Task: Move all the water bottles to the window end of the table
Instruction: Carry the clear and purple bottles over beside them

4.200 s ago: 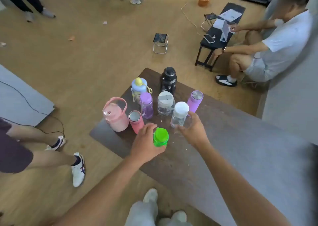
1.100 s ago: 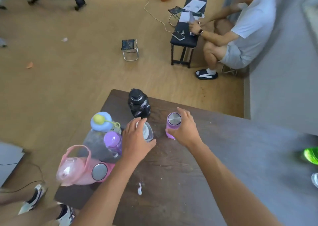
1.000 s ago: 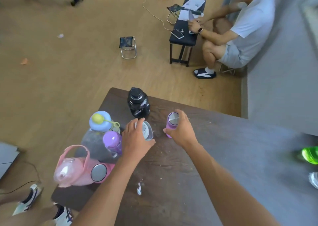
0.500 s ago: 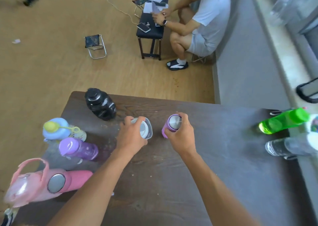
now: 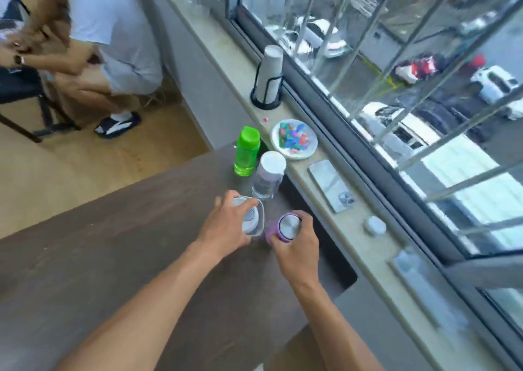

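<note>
The step in hand appears to be setting two bottles down at the window end of the surface (image 5: 119,257). Each is best lowered upright, just beside the green bottle (image 5: 246,151) and the white-capped bottle (image 5: 268,176) already standing there, without knocking them. The clear bottle (image 5: 250,220) is gripped by the left hand (image 5: 225,226), fingers closed round its top; the purple bottle (image 5: 284,228) is clasped likewise by the right hand (image 5: 295,253)

Single head view, close above the table (image 5: 113,257), angled down toward the window (image 5: 396,59).
</note>
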